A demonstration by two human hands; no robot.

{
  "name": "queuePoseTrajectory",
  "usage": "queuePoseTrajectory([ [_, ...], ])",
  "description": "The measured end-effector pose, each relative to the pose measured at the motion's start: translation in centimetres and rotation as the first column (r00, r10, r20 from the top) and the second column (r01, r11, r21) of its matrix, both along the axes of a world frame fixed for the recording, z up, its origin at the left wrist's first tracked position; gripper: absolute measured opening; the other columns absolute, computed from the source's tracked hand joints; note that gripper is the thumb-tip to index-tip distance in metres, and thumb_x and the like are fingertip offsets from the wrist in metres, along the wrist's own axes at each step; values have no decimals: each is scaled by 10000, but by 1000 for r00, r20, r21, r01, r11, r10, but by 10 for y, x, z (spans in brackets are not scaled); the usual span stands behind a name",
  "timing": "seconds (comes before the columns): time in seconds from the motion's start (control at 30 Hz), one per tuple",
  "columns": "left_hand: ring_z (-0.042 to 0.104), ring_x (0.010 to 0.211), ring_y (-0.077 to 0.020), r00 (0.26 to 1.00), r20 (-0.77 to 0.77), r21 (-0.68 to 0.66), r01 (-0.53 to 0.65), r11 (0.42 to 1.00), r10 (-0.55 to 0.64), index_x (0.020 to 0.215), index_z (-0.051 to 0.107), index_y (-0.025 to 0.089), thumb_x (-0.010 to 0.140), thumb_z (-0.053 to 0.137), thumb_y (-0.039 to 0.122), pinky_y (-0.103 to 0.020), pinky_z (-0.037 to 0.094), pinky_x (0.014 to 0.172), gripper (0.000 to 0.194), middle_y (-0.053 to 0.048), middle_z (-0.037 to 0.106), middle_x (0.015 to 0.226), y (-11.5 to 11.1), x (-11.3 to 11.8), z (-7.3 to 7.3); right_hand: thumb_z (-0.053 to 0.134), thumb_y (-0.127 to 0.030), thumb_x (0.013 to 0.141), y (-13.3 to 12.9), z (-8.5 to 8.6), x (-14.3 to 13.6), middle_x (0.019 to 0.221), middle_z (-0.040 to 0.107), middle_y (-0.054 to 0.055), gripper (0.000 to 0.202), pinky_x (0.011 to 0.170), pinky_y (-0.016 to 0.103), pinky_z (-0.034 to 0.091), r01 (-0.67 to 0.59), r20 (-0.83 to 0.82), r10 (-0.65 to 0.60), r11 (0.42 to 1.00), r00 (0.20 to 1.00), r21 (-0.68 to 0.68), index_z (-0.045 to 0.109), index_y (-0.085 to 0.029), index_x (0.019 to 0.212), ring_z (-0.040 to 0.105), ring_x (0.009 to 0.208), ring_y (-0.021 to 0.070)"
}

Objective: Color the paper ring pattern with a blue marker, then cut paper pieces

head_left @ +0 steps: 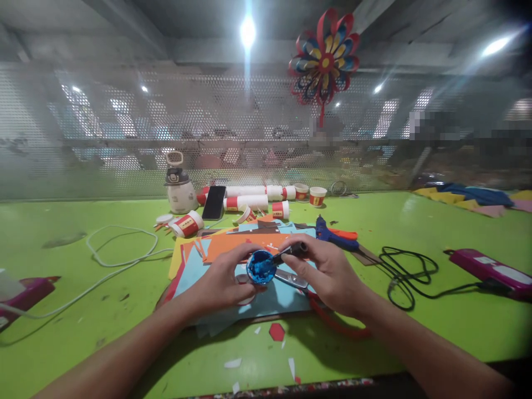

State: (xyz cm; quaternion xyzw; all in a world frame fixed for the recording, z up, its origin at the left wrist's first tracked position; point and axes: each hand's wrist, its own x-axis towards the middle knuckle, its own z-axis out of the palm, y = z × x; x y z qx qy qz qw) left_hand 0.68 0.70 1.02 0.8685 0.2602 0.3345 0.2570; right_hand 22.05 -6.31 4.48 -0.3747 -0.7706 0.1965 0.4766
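Observation:
A small round cup (261, 267) with blue colour inside is held between the thumb and fingers of my left hand (222, 280). My right hand (328, 271) grips a black marker-like pen (296, 250), its tip end pointing into the cup. Beneath both hands lie sheets of light blue paper (266, 306) and orange paper (224, 244). Scissors with metal blades (292, 278) and orange-red handles rest below my right hand, which partly hides them.
Behind the papers are white-and-red paper cups (187, 224), a phone (214, 203) and a bottle (180, 194). A blue glue gun (334, 235), black cable (409, 266) and purple power strip (490, 271) lie right. A white cable (120, 269) curls left.

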Motion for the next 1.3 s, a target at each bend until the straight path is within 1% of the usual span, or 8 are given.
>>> queuePoseTrajectory([
  [0.07,631,1004,-212,1000,-4,1,-14,1000,14,1169,582,208,708,725,171,-338,514,903,484,-39,669,1123,0,0,-1,544,-244,939,-2,-2,-3,815,613,18,142,667,250,424,41,51,-45,996,998,73,631,-142,986,532,718,115],
  [0.13,634,985,-212,1000,-12,-25,-20,999,20,1167,581,216,708,719,173,-322,534,842,481,-39,666,1120,-1,1,-2,557,-233,930,-4,-5,-6,848,624,30,143,676,253,425,36,75,-40,998,996,55,638,-140,1003,538,742,122],
  [0.2,634,978,-213,1000,-16,-54,-24,998,23,1164,582,225,701,721,173,-308,543,792,486,-37,663,1121,-2,1,-1,570,-248,921,-4,-6,-8,859,639,35,141,679,257,428,5,39,-3,999,999,-47,644,-150,990,549,755,129],
  [0.3,633,972,-212,1000,-14,-70,-14,997,13,1136,592,221,687,731,162,-336,531,836,473,-30,675,1086,-3,2,0,573,-304,913,1,-6,-7,809,631,23,162,662,262,425,-47,-89,28,975,996,-215,638,-160,948,547,724,128],
  [0.4,629,986,-217,1000,-12,-84,-9,996,8,1121,598,208,675,727,145,-373,511,894,469,-37,680,1085,-4,2,1,568,-339,903,7,-6,-3,764,600,13,193,617,259,404,-68,-147,28,960,989,-272,619,-155,923,518,674,118],
  [0.8,635,964,-220,999,-27,-207,13,978,-19,1127,603,209,688,671,137,-304,554,739,450,-47,665,1114,-9,4,4,513,-415,945,6,-10,-3,683,435,-39,239,525,254,312,34,-193,-66,986,979,-165,557,-185,896,370,586,105],
  [1.0,626,1035,-240,997,-72,-82,15,996,-21,1159,603,217,673,725,151,-383,499,926,505,-45,673,1151,-11,1,5,517,-412,933,8,-7,-3,660,455,-35,270,532,254,332,-11,-74,-6,973,997,-230,556,-168,824,394,578,104],
  [1.3,610,1063,-257,997,-81,-178,-11,984,-3,1170,590,185,667,679,139,-407,515,934,514,-93,643,1181,-13,5,5,493,-426,947,0,-4,-5,667,485,-16,309,579,283,336,142,72,-135,984,988,-111,523,-179,764,415,610,129],
])
